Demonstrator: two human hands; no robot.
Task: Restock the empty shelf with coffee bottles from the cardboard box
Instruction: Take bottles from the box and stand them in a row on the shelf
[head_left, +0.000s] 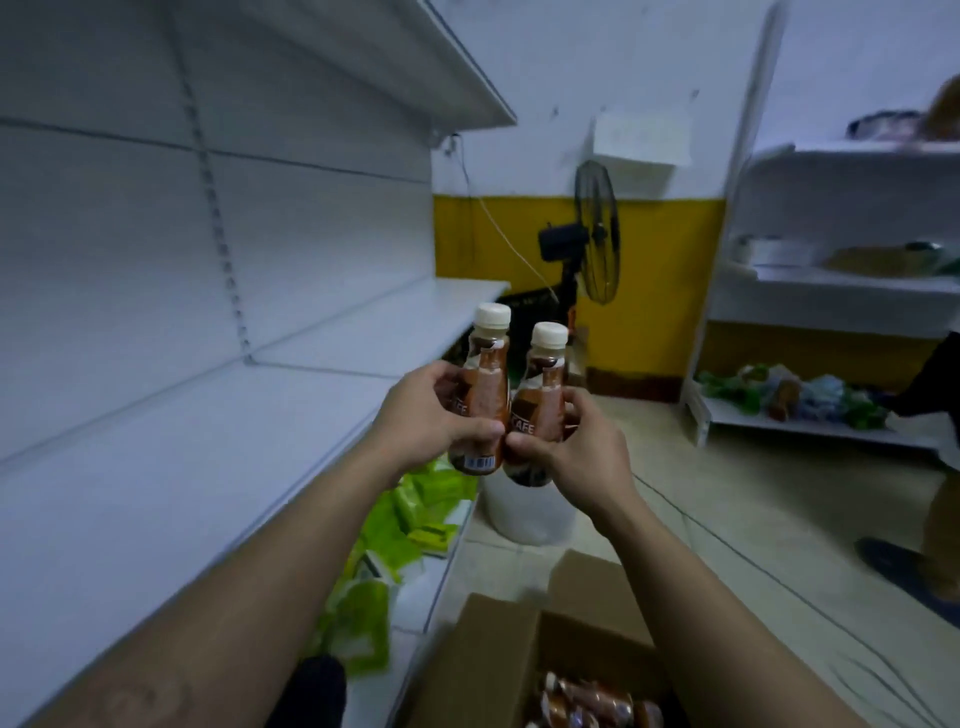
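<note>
My left hand (415, 410) grips a brown coffee bottle (488, 374) with a cream cap, held upright in the air. My right hand (576, 452) grips a second, matching coffee bottle (540, 400) right beside the first; the two bottles touch. Both are held just off the front edge of the bare white shelf (156, 467) on my left. The open cardboard box (498, 660) sits below at the bottom of the view, with several more coffee bottles (587, 701) lying inside.
Green packets (410, 519) lie on the lower shelf beneath the bare one. A white bucket (530, 514) stands on the floor ahead. A black fan (597, 234) leans at the yellow wall. A white rack (831, 291) with goods stands right, and another person's legs (930, 519) at far right.
</note>
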